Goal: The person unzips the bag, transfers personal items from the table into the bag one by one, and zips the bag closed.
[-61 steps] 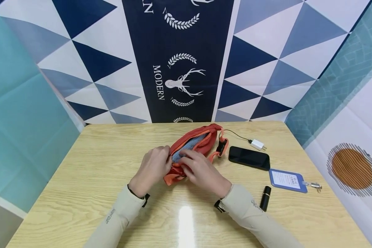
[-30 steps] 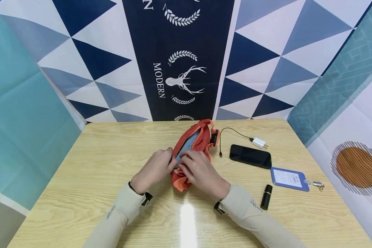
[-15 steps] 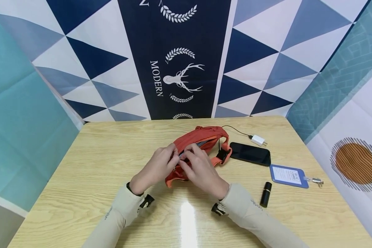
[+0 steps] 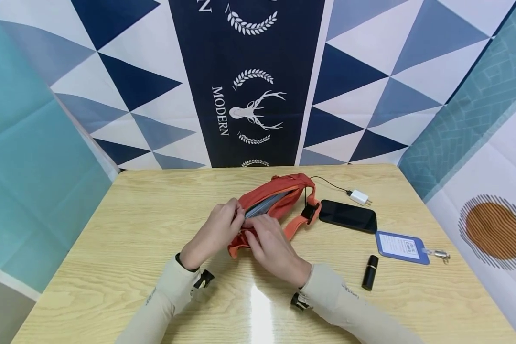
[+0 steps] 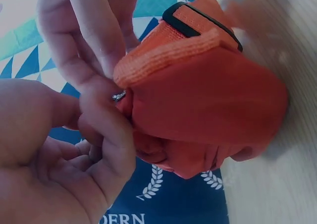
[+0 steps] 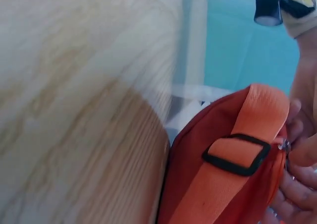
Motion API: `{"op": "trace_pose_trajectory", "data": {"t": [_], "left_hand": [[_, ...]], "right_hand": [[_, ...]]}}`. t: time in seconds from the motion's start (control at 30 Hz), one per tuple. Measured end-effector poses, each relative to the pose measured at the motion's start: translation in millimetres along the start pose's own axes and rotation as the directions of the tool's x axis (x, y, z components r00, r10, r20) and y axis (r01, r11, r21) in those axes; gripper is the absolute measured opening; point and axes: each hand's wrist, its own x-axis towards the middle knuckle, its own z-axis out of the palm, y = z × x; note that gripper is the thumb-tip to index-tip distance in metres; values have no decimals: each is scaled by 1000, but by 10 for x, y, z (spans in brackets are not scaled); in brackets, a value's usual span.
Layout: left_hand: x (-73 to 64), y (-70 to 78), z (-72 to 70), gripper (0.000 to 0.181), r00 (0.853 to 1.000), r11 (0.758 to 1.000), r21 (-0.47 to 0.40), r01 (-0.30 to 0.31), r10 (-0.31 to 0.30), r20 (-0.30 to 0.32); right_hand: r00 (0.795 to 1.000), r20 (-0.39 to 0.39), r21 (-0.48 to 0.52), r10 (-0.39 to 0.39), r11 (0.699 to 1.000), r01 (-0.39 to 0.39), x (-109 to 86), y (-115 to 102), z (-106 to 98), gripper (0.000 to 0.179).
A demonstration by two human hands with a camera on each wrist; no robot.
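Note:
A red waist bag (image 4: 292,182) lies near the middle of the table, its zip gaping to show a grey-blue lining (image 4: 264,204). At its near end, my left hand (image 4: 212,234) pinches the edge beside the zip. My right hand (image 4: 275,251) grips the same end from the other side, thumb and fingers curled at the edge. Between the two hands, the left wrist view shows a small metal zip pull (image 5: 119,96). The orange strap (image 4: 294,228) trails to the right with a black buckle (image 4: 309,212). A black strap slider (image 6: 237,154) faces the right wrist camera.
Right of the bag lie a black phone (image 4: 347,216), a white charger plug (image 4: 359,197) with a dark cable partly behind the bag, a blue card holder (image 4: 402,247) with a metal clip, and a black capped tube (image 4: 370,272). A patterned cloth (image 4: 253,114) hangs behind the table.
The bag swung more upright, then turned back to slant right, its strap buckle now beside the phone. Its opening shows wider than half a second ago. My right hand has shifted slightly nearer me.

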Motion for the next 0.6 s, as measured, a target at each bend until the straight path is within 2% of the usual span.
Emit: {"op": "trace_pose_trajectory", "data": {"t": [0.13, 0.23, 0.3, 0.37, 0.43, 0.5, 0.6], "left_hand": [[11, -13, -30, 15, 999, 999, -16, 48, -48, 11], [9, -22, -35, 16, 998, 998, -24, 66, -65, 12], [10, -23, -35, 16, 997, 997, -25, 71, -71, 3], [14, -19, -34, 16, 997, 997, -24, 75, -75, -3], [19, -13, -32, 16, 997, 997, -18, 74, -74, -7], [24, -7, -27, 16, 998, 998, -6, 68, -68, -9], [28, -6, -13, 15, 999, 999, 17, 47, -47, -15]], "right_hand": [[999, -30, 2, 24, 1000, -24, -17, -42, 0, 28], [998, -28, -98, -50, 994, 47, -28, -23, 7, 23], [991, 4, -209, -133, 969, 131, -38, 2, 15, 17], [978, 48, -313, -205, 926, 210, -47, 26, 19, 15], [968, 85, -370, -237, 894, 252, -50, 44, 17, 15], [969, 94, -382, -229, 891, 247, -43, 58, 9, 14], [978, 80, -369, -194, 906, 209, -30, 78, -14, 12]]}}
